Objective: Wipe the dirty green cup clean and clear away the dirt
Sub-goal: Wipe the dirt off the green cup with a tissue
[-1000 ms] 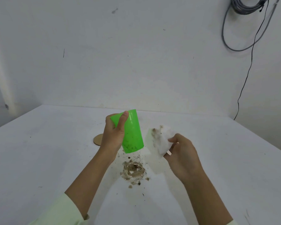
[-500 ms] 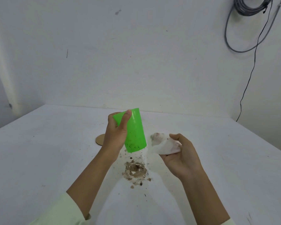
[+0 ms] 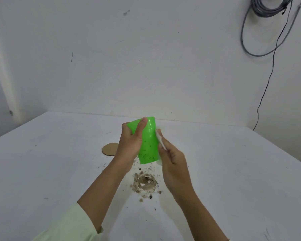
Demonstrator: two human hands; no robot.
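Observation:
A bright green plastic cup (image 3: pixel 149 143) is held upside down above the white table (image 3: pixel 233 171), its wall speckled with dark dirt near the lower rim. My left hand (image 3: pixel 130 141) grips it from the left, thumb up over its base. My right hand (image 3: pixel 170 153) presses a white tissue (image 3: pixel 159 139) against the cup's right side; most of the tissue is hidden behind my fingers. Below the cup a small heap of brown dirt (image 3: pixel 144 183) lies on the table, with crumbs scattered around it.
A round cardboard coaster (image 3: pixel 109 149) lies on the table just left of my left hand. Grey cables (image 3: pixel 266 20) hang on the wall at the upper right. The table's right edge (image 3: pixel 285 153) runs diagonally.
My right hand has moved left with the tissue, from apart to the cup's right side, and now touches it. The cup stays held in my left hand.

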